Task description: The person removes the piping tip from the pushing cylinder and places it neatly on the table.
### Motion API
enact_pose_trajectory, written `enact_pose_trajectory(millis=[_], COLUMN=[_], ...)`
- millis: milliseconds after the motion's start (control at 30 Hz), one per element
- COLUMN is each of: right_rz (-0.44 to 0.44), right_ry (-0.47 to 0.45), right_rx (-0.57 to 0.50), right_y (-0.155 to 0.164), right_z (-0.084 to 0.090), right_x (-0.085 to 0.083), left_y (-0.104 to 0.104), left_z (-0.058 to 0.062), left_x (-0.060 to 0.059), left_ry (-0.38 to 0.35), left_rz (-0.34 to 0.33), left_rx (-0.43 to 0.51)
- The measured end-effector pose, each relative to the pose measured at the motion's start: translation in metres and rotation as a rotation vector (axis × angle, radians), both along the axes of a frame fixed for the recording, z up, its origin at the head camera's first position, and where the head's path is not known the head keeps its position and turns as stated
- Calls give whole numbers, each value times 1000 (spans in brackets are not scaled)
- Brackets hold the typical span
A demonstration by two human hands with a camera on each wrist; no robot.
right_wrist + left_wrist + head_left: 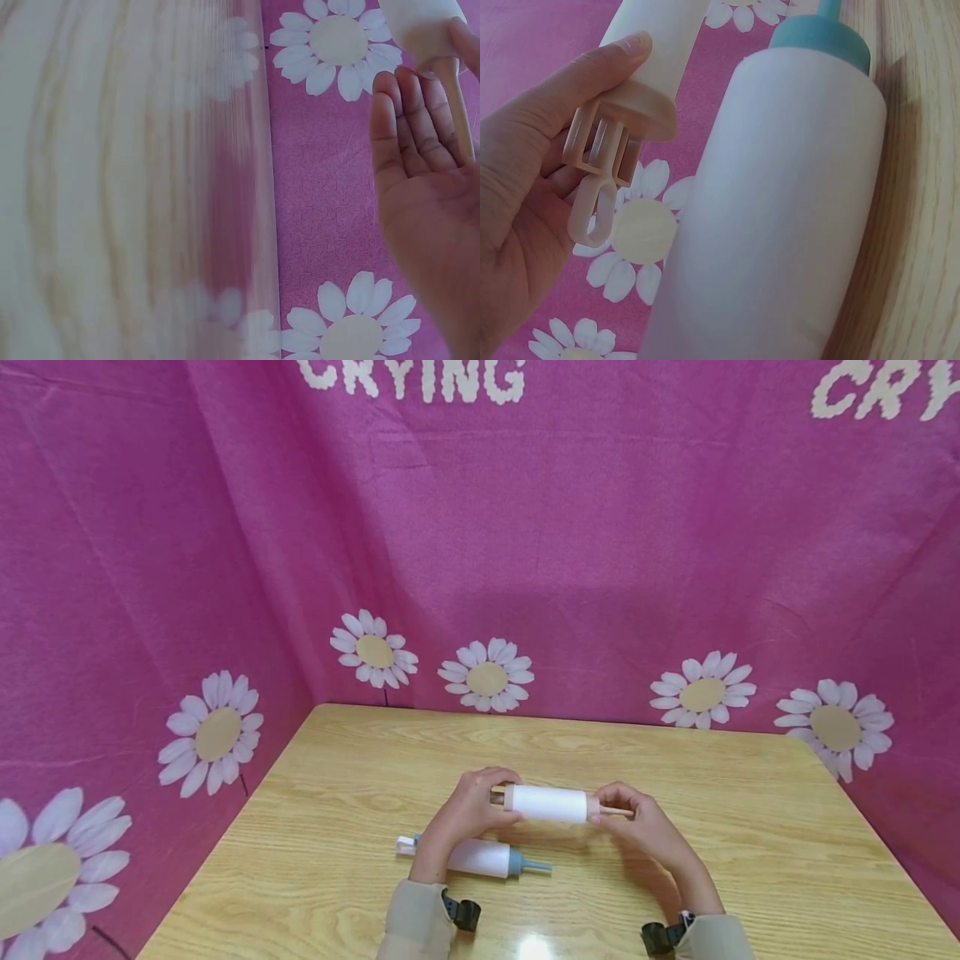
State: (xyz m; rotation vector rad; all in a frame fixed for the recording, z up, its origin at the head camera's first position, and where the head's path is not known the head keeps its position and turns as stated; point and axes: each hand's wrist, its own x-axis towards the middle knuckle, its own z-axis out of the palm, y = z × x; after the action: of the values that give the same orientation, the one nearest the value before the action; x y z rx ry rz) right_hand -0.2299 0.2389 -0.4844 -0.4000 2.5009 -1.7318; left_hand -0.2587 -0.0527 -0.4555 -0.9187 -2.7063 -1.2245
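Above the tabletop [360, 760], the beige-ended tube [550, 803] spans crosswise from left hand [468, 810], gripping its looped end, to right hand [643, 827], pinching its stemmed end, the teal-ended tube [483, 857] nearer the left.

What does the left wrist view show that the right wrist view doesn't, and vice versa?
Only left wrist: the left hand, the beige looped end of the held cylinder, and the teal-capped cylinder.
Only right wrist: the right hand and the thin rod at the held cylinder's other end.
Both: part of the held cylinder, the wooden table and the pink daisy cloth.
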Motion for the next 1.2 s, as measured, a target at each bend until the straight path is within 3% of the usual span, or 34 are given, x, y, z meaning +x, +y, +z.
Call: enact_pose_trajectory(millis=[267, 567, 900, 1200], right_rz=[-10, -4, -78, -18], right_ry=[78, 95, -31, -57], right_rx=[33, 37, 49, 43], right_y=[-1, -3, -2, -1], right_z=[-1, 2, 5, 3], right_x=[-1, 2, 0, -1], left_y=[0, -1, -1, -1], left_z=[0, -1, -1, 1], left_x=[0, 1, 1, 3], left_ry=[-10, -25, 3, 0], left_rz=[13, 8, 9, 7], left_rx=[3, 24, 15, 12])
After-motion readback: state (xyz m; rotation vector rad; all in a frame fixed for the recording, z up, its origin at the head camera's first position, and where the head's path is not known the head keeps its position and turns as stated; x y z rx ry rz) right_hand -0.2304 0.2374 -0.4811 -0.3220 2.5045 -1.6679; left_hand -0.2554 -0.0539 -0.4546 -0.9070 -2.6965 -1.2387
